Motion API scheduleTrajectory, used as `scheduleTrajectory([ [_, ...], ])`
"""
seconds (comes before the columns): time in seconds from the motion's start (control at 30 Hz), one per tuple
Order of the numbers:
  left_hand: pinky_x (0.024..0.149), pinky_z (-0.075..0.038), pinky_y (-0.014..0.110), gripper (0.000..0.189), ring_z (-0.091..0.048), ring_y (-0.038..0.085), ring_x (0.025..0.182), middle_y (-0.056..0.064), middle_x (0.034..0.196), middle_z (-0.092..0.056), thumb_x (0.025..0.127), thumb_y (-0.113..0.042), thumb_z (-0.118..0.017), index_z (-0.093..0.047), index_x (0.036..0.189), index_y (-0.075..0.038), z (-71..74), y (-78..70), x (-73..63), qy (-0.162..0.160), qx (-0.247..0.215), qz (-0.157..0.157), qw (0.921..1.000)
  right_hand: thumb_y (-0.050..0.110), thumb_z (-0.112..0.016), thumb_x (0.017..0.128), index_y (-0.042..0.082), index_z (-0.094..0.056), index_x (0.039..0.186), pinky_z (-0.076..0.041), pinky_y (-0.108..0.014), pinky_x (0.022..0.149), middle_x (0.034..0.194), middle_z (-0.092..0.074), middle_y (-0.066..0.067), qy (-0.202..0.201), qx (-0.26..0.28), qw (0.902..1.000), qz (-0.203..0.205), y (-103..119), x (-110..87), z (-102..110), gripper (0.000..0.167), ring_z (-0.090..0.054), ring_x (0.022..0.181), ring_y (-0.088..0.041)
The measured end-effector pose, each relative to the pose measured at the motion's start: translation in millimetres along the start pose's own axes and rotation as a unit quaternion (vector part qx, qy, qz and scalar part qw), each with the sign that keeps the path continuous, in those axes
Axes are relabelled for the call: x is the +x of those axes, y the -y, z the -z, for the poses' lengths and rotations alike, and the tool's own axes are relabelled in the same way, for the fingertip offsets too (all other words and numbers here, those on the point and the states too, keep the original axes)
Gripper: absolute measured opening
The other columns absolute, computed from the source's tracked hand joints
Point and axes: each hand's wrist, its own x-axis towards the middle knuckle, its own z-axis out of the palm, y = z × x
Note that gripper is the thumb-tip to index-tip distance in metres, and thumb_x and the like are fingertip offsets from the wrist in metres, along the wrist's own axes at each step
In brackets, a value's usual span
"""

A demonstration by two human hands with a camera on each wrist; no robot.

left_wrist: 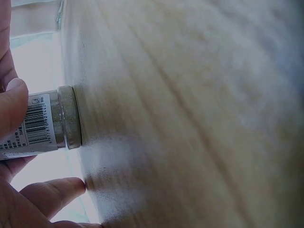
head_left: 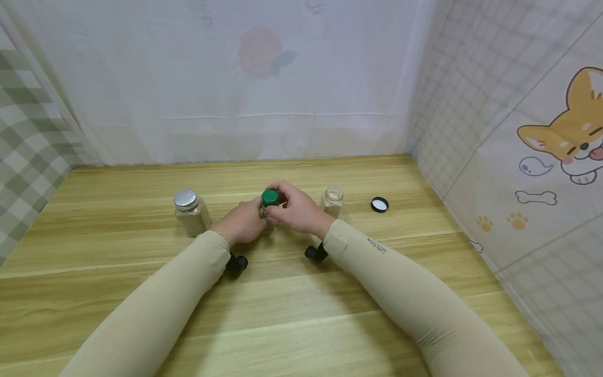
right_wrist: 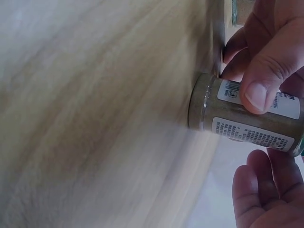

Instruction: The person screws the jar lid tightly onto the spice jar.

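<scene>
A small glass spice jar [right_wrist: 266,116] of brownish powder stands upright, its base right at the tabletop. White labels, one with a barcode, wrap its side. My left hand [head_left: 245,221] grips the body, thumb on the label; its other fingers reach down close to the table in the left wrist view. Over the jar's top sits a green lid [head_left: 270,197], which my right hand [head_left: 300,210] pinches between thumb and fingers. In the right wrist view only a sliver of green shows at the edge, and curled right fingers [right_wrist: 247,185] appear below the jar.
A powder-filled jar [head_left: 193,217] with a silver lid stands to the left. Right of my hands is a lidless jar [head_left: 332,203] of pale powder, with a black lid [head_left: 379,204] lying white inside up farther right. Fabric walls [head_left: 282,131] border the wooden table [head_left: 292,324].
</scene>
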Motion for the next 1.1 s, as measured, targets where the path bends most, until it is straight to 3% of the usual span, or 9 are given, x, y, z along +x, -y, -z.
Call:
scheduleTrajectory([
  [0.27, 0.128, -0.014, 0.068, 0.054, -0.05, 0.035, 0.147, 0.01, 0.154, -0.058, 0.107, -0.033, -0.061, -0.046, 0.156, -0.015, -0.1, 1.1, 0.5, -0.002, 0.002, -0.001, 1.0, 0.021, -0.072, 0.101, 0.009, -0.056, 0.131, -0.055, -0.035, 0.094, 0.125, -0.066, -0.009, -0.003, -0.002, 0.9997, -0.023, 2.1, -0.3, -0.7, 0.036, -0.066, 0.116, -0.024],
  [0.53, 0.128, -0.013, 0.068, 0.052, -0.048, 0.035, 0.149, 0.009, 0.156, -0.056, 0.108, -0.031, -0.061, -0.046, 0.155, -0.015, -0.8, 1.5, 1.6, 0.002, -0.003, 0.0, 1.0, 0.017, -0.068, 0.101, 0.009, -0.048, 0.147, -0.054, -0.033, 0.09, 0.121, -0.067, -0.009, 0.006, 0.007, 0.9999, -0.012, 0.3, 0.3, -0.3, 0.05, -0.064, 0.112, -0.024],
  [0.7, 0.129, -0.015, 0.065, 0.058, -0.049, 0.035, 0.148, 0.009, 0.154, -0.058, 0.107, -0.033, -0.062, -0.042, 0.159, -0.016, 0.7, 0.0, -0.7, 0.001, -0.003, 0.004, 1.0, 0.012, -0.062, 0.1, 0.009, -0.055, 0.135, -0.053, -0.031, 0.088, 0.123, -0.065, -0.01, 0.011, 0.01, 0.9999, -0.001, -0.5, 0.8, -0.4, 0.036, -0.064, 0.111, -0.024],
  [0.9, 0.128, -0.014, 0.068, 0.057, -0.049, 0.036, 0.147, 0.011, 0.154, -0.058, 0.107, -0.032, -0.061, -0.043, 0.159, -0.013, -0.2, 0.5, 0.1, -0.002, -0.002, -0.001, 1.0, 0.018, -0.069, 0.101, 0.007, -0.055, 0.129, -0.054, -0.03, 0.088, 0.124, -0.064, -0.01, 0.001, -0.001, 0.9999, -0.016, 1.0, 1.1, -1.3, 0.033, -0.066, 0.111, -0.024],
  [1.1, 0.127, -0.013, 0.07, 0.053, -0.048, 0.036, 0.149, 0.011, 0.158, -0.054, 0.107, -0.03, -0.061, -0.046, 0.155, -0.013, -0.1, 0.2, 0.1, -0.001, 0.0, -0.001, 1.0, 0.018, -0.07, 0.102, 0.006, -0.049, 0.143, -0.054, -0.033, 0.09, 0.123, -0.065, -0.012, 0.008, 0.001, 0.9997, -0.022, 1.6, 0.9, -0.3, 0.047, -0.064, 0.11, -0.025],
])
